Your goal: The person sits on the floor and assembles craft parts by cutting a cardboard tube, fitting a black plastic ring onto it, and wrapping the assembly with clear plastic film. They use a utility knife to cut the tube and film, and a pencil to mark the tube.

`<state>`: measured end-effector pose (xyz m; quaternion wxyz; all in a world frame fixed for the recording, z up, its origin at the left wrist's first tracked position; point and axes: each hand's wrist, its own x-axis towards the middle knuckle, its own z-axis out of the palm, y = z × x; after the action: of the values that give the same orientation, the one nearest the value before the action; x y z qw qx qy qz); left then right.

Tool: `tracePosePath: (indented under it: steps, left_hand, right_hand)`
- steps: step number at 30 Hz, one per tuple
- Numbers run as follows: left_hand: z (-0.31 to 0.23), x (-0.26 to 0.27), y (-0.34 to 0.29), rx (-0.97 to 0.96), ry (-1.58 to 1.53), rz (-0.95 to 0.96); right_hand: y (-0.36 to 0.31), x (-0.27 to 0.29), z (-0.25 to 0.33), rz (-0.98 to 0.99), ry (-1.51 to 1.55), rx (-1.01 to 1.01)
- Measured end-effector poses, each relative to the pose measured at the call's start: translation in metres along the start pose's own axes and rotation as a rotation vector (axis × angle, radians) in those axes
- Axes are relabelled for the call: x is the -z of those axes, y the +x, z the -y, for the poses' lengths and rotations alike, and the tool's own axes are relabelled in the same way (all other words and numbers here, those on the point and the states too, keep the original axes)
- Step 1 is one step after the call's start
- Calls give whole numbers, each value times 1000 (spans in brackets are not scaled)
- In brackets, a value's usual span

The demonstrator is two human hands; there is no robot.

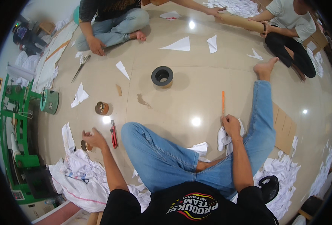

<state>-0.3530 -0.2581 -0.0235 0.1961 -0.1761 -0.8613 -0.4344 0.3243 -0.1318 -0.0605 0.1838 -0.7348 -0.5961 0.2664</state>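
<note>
My right hand is closed around the lower end of a thin, flat orange strip, which points away from me over the tiles. White cloth lies just below that hand, beside my right leg. Off to the left, my left hand hovers with fingers apart by a small round brown container, partly hidden behind it. A red utility knife lies to the right of this hand. Farther off sits another round brown container. A dark, wide-rimmed spool stands in front of me.
White scraps and scissors lie on the floor. Two people sit opposite; hands hold a cardboard tube. Green machinery stands left, near a white sack. Cloth scraps and flat cardboard are right.
</note>
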Motion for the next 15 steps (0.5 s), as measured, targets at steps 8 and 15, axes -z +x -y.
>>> tracePosePath:
  steps: [8, 15]
  left_hand:
    - [-281, -110, -109, -544, -397, 757]
    - [-425, -142, -131, -865, -335, 536]
  right_hand:
    - [5, 7, 5, 94, 57, -73]
    - [4, 20, 11, 131, 89, -139]
